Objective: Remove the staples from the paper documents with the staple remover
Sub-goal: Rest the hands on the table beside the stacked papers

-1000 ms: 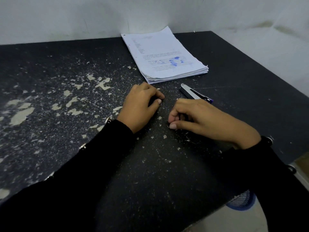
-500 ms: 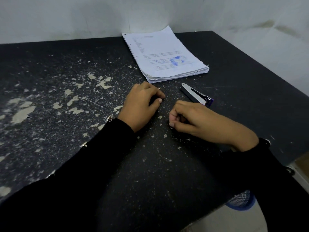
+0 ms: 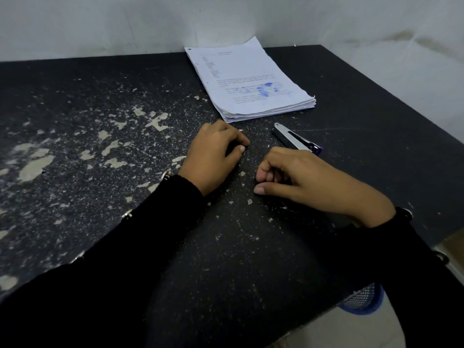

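A stack of white paper documents with blue ink marks lies at the back of the black table. A metal staple remover with a blue end lies just in front of the stack, to the right. My left hand rests on the table with fingers curled, left of the remover, holding nothing that I can see. My right hand rests nearer me, fingers curled under and thumb out, just below the remover and not touching it.
The table's surface is worn, with pale chipped patches on its left half. White walls close in behind and to the right. A blue mesh bin sits under the table's near right corner.
Both hands stay resting in much the same place; the right hand has shifted slightly and its thumb has spread from the fingers. Papers and staple remover have not moved.
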A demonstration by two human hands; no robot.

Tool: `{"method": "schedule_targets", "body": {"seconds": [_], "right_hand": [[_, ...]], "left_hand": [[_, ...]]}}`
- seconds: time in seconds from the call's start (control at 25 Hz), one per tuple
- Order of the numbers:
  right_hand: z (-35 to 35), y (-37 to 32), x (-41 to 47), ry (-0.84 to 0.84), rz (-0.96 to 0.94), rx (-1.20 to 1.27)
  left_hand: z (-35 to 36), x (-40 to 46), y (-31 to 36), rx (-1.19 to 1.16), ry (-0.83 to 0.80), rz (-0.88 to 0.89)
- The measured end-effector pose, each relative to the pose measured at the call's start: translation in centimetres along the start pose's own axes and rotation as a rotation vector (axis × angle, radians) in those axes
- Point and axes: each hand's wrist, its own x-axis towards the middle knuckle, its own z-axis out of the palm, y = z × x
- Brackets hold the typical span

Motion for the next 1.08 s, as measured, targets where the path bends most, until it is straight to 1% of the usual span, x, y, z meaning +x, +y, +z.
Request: {"method": "schedule_targets", "body": {"seconds": [0.2, 0.28, 0.4, 0.68, 0.8, 0.96, 1.08], "right_hand": [[0.5, -0.4, 0.1, 0.029, 0.033, -0.046], [0.5, -0.6, 0.0, 0.014, 0.044, -0.054], [0.4, -0.7, -0.1, -0.005, 0.043, -0.035], [1.0, -0.7, -0.4, 0.034, 0.007, 0.013], [1.1, -0.3, -0.8, 0.142, 0.043, 0.135], [1.3, 0.7, -1.0, 0.309, 0.203, 0.442], [1.4, 1.0, -1.2, 0.393, 0.242, 0.504]], "left_hand": [[0.0, -0.1, 0.0, -0.009, 0.0, -0.005], [0.0, -0.1, 0.0, -0.008, -0.001, -0.002], [0.1, 0.0, -0.1, -0.009, -0.003, 0.004], [0.1, -0.1, -0.1, -0.015, 0.003, 0.004], [0.1, -0.1, -0.1, -0.015, 0.0, 0.004], [0.0, -0.1, 0.0, 0.006, -0.008, 0.047], [0.2, -0.4, 0.4, 0.046, -0.042, 0.121]]}}
